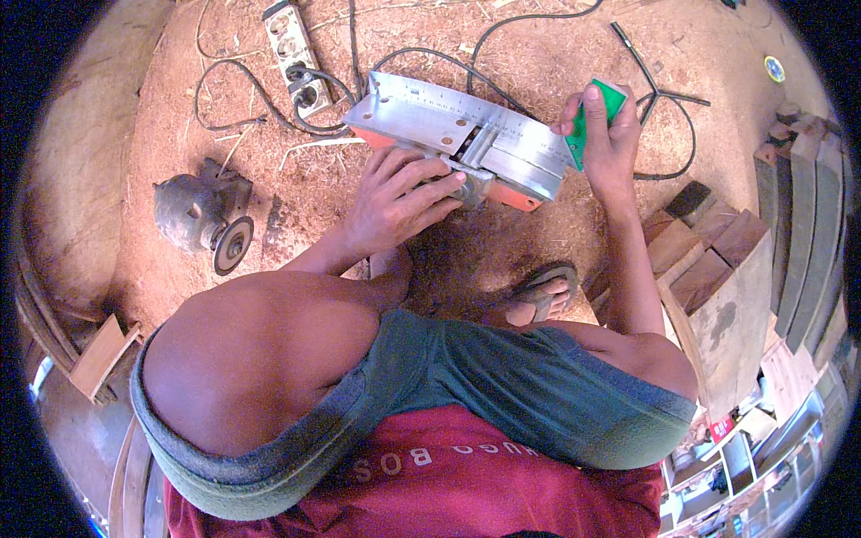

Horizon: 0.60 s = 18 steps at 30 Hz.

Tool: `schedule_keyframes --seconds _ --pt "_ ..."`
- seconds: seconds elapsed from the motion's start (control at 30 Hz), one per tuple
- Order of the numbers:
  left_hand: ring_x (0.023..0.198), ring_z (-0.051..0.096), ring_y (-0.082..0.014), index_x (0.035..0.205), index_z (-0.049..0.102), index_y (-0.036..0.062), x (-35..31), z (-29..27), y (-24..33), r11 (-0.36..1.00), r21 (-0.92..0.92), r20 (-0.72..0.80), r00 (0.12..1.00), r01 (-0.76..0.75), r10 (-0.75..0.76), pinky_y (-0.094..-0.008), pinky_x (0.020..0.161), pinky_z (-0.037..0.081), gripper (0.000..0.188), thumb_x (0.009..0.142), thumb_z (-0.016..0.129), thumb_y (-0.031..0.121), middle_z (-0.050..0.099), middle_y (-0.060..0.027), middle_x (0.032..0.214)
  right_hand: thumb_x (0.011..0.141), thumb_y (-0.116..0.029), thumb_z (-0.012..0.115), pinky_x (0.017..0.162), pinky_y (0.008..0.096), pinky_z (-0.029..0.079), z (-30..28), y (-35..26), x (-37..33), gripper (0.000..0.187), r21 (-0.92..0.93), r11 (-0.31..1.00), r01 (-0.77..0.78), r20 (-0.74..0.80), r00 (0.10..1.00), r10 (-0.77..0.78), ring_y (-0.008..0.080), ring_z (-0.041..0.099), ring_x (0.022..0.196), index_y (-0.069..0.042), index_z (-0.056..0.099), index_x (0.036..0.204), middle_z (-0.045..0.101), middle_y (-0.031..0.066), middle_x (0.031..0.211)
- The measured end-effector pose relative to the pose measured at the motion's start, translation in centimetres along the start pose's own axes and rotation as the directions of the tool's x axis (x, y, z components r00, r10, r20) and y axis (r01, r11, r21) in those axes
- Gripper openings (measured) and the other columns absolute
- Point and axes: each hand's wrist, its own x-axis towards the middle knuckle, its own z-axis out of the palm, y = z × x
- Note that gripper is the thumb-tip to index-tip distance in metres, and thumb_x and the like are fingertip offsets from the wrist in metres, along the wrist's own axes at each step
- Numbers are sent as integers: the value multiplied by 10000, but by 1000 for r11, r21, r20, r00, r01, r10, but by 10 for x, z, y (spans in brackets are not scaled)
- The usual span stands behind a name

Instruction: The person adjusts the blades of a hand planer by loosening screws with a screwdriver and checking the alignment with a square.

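An electric planer (538, 152) lies sole up, its long silver bed facing me and orange sides showing beneath. A dark slot crosses the bed near its middle. My left hand (401, 199) grips the planer's near side, its fingers bent over a rounded grey metal part (473, 188) by the slot; the palm side is hidden. At the bed's right end, my right hand (605, 134) pinches a flat green plate (592, 121) between thumb and fingers, holding it tilted upright. From this angle I cannot tell whether the plate touches the bed.
A white power strip (296, 67) with plugs and looping black cords lies beyond the planer. To the left sits a grey motor (193, 211) with a grinding disc (233, 245). A black three-armed wrench (659, 92) lies at far right. Wood blocks (704, 278) are stacked nearer; shavings cover the ground.
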Motion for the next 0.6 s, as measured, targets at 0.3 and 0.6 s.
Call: schedule_keyframes --seconds 0.3,0.6 --pt "1053 632 -263 1185 768 156 -2 1 -1 1000 -2 -2 1000 3 -3 -417 893 508 452 764 913 234 680 5 1161 1147 -223 519 663 373 606 0 1 0 204 9 1000 -5 -6 1000 5 168 622 687 -30 457 1166 629 104 831" --pt "1056 629 -262 1196 773 163 1 -1 1 1000 -2 9 1000 10 -10 -416 892 508 461 763 912 240 680 11 1162 1146 -218 519 665 374 604 0 0 0 195 38 999 -21 -13 1000 21 167 622 688 -35 453 1156 627 105 835"
